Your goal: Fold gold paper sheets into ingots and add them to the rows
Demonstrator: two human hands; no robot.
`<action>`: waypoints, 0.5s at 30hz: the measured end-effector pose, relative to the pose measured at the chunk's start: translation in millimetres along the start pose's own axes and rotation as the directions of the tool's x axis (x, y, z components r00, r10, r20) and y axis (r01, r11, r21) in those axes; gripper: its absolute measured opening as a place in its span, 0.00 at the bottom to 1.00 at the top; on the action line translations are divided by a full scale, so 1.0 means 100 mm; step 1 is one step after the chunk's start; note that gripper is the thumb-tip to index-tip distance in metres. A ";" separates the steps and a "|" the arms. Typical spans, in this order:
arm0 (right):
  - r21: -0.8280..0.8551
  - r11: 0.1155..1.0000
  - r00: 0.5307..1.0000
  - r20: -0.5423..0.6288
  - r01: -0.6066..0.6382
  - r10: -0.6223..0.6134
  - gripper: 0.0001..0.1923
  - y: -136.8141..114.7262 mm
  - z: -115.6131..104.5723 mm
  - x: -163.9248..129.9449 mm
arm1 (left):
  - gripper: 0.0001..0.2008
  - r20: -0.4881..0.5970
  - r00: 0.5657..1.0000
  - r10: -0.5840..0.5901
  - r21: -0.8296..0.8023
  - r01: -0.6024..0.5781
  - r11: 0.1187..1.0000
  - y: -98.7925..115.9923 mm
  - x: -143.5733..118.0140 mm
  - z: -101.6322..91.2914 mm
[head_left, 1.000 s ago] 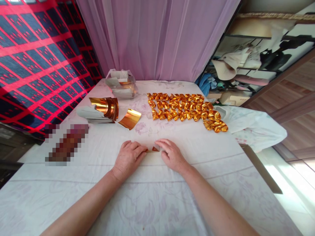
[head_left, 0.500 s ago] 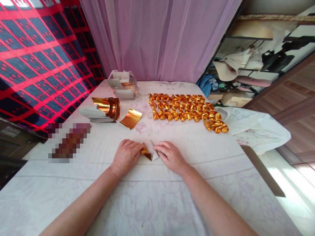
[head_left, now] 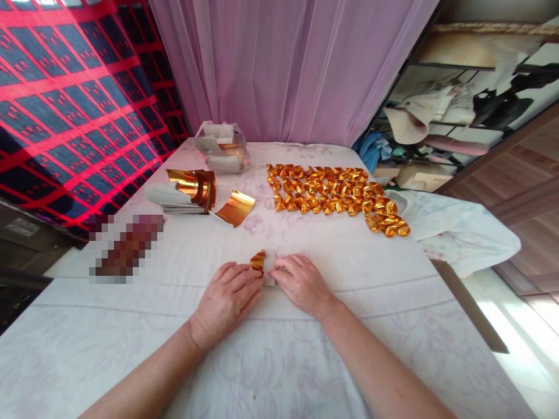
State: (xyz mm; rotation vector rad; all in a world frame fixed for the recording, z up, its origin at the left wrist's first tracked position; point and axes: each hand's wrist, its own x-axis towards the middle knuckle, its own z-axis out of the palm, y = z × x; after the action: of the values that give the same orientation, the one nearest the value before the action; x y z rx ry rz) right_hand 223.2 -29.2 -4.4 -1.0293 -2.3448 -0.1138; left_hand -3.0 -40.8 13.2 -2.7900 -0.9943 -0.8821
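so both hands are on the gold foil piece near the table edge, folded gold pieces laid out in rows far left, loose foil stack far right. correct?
Sides are swapped. In the head view the folded gold pieces lie in rows on the far right, and the loose foil stack is on the far left. The rest holds: the left hand and right hand both work the gold foil piece on the table.

both forearms bare to the hands (head_left: 227,299), no sleeves.
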 end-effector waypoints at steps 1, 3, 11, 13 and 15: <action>0.002 1.000 1.000 0.000 0.003 -0.003 0.09 -0.01 0.00 0.00 | 0.10 0.019 1.000 0.000 0.020 0.000 1.000 0.00 -0.03 0.02; 0.007 1.000 1.000 -0.002 0.010 -0.010 0.10 -0.04 0.00 0.00 | 0.12 0.065 0.998 -0.019 0.049 0.016 0.999 -0.01 -0.07 0.08; 0.004 1.000 1.000 0.007 0.019 -0.019 0.08 -0.06 0.02 -0.01 | 0.14 0.147 0.985 -0.088 0.034 0.083 0.996 -0.07 -0.12 0.10; 0.004 1.000 1.000 0.010 0.012 -0.012 0.08 -0.07 0.02 0.00 | 0.14 0.149 0.984 -0.101 0.022 0.099 0.995 -0.07 -0.12 0.09; 0.012 1.000 1.000 0.020 0.003 -0.003 0.07 -0.08 0.02 0.00 | 0.14 0.156 0.982 -0.111 0.010 0.111 0.994 -0.07 -0.12 0.09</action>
State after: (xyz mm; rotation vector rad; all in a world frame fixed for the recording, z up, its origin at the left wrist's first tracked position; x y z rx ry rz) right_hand 216.7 -33.7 -4.6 -1.0254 -2.3623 -0.0916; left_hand -10.6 -40.1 -1.3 -2.8631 -1.1816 -0.6808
